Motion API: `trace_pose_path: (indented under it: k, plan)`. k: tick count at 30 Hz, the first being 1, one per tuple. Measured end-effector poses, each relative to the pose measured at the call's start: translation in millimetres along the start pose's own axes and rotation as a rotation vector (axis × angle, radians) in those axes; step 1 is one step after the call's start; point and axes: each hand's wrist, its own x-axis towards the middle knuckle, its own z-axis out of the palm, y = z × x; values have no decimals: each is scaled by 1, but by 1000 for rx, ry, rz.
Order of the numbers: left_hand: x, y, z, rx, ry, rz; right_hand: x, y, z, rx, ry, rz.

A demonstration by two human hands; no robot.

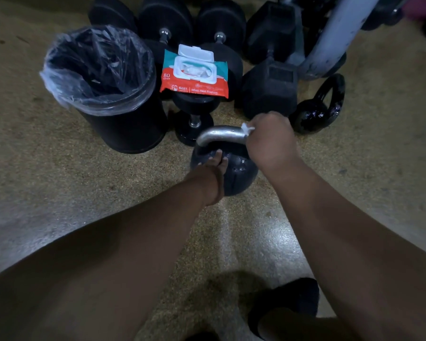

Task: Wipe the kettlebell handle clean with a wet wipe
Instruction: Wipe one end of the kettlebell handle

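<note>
A black kettlebell [236, 173] with a bare metal handle [221, 134] stands on the floor in the middle of the view. My right hand [271, 139] is closed around the right end of the handle, and a bit of white wet wipe [247, 127] pokes out at my thumb. My left hand [212, 173] lies flat against the left side of the kettlebell's ball, fingers pointing up toward the handle. The wipe pack [194, 72], red and teal with its white lid flipped open, rests on a dumbbell behind.
A black bin [123, 129] lined with a clear plastic bag stands at the left. Several black dumbbells [268, 94] crowd the back, and a second kettlebell [317, 112] lies at the right. A pale metal post [337, 38] rises at the back right. My shoe [290, 301] is near the bottom.
</note>
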Motion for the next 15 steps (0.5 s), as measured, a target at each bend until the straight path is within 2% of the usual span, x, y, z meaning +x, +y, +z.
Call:
trace_pose_path:
  k: [5, 8, 12, 15]
  plan:
    - [3, -4, -1, -16, -7, 28, 12, 0, 1, 39, -58, 28]
    - [0, -3, 1, -15, 0, 19, 5, 9, -4, 30, -16, 56]
    - [1, 0, 3, -9, 4, 4, -17, 0, 2, 39, 58, -32]
    - [0, -1, 5, 0, 23, 4, 1, -3, 2, 25, 9, -18]
